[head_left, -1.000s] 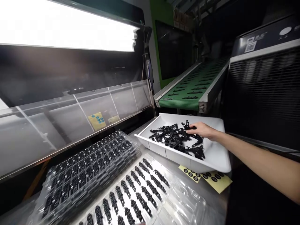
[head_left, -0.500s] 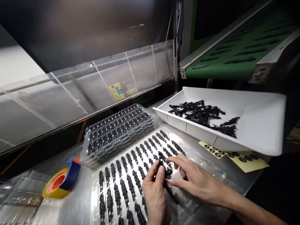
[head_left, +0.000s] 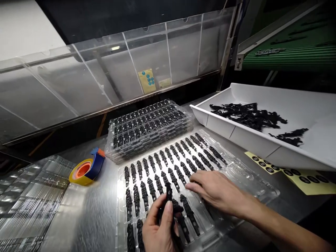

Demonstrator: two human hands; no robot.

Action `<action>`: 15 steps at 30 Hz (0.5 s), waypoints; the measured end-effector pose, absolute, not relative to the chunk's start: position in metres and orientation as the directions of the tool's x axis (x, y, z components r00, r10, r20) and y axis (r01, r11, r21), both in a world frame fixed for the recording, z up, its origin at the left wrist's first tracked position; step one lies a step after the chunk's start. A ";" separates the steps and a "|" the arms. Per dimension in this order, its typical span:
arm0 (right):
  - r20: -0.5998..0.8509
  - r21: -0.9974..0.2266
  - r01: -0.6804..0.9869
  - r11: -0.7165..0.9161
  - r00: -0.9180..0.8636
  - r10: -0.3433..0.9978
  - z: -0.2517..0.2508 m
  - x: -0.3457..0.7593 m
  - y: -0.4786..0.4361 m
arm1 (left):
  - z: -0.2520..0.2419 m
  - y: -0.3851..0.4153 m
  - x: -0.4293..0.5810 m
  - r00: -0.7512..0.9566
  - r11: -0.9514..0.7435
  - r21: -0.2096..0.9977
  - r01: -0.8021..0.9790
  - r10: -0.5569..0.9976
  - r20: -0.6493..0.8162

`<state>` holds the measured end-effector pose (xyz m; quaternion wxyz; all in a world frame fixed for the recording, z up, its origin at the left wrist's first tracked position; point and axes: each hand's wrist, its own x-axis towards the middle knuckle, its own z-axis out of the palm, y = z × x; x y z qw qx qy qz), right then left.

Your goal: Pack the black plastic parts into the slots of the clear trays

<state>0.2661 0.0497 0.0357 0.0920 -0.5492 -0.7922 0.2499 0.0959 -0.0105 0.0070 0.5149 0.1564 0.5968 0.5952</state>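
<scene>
My left hand [head_left: 160, 224] is closed around several black plastic parts; one narrow part [head_left: 169, 190] sticks up between thumb and fingers. It hovers above the front of a clear plastic tray [head_left: 249, 178], whose slots hold rows of similar black parts [head_left: 151, 189]. To the right, my right hand [head_left: 217, 192] rests low over the tray's middle rows, its fingers bent and drawn together. Whatever lies under those fingertips is hidden. Between the hands, a longer black part [head_left: 189, 213] lies in a slot.
Behind the tray stands a stack of filled clear trays [head_left: 147, 133]. A white bin [head_left: 220, 127] with loose black parts sits at right, near yellow sticker sheets [head_left: 309, 185] and a green conveyor [head_left: 283, 59]. A tape dispenser [head_left: 96, 166] and stacked clear trays [head_left: 34, 196] are at left.
My right hand has left the parts in my left hand and come down over the tray. My left hand has shifted left and lower. The camera view has turned left.
</scene>
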 end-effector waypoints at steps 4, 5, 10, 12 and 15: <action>-0.168 -0.676 0.708 0.202 -0.415 0.894 0.032 0.279 0.042 | 0.000 -0.020 0.091 -0.416 0.260 0.857 -0.445 0.787 -0.455; -0.174 -0.677 0.709 0.199 -0.417 0.892 0.030 0.282 0.041 | 0.000 -0.021 0.090 -0.414 0.266 0.854 -0.447 0.784 -0.462; -0.140 -0.619 0.754 0.222 -0.384 0.913 0.016 0.282 0.043 | -0.006 -0.027 0.087 -0.394 0.314 0.872 -0.375 0.797 -0.457; -0.082 -0.584 0.764 0.274 -0.391 0.917 0.010 0.280 0.045 | -0.011 -0.030 0.088 -0.388 0.307 0.884 -0.353 0.812 -0.437; -0.022 -0.564 0.749 0.347 -0.434 0.901 0.003 0.281 0.044 | -0.019 -0.034 0.091 -0.406 0.285 0.892 -0.351 0.812 -0.419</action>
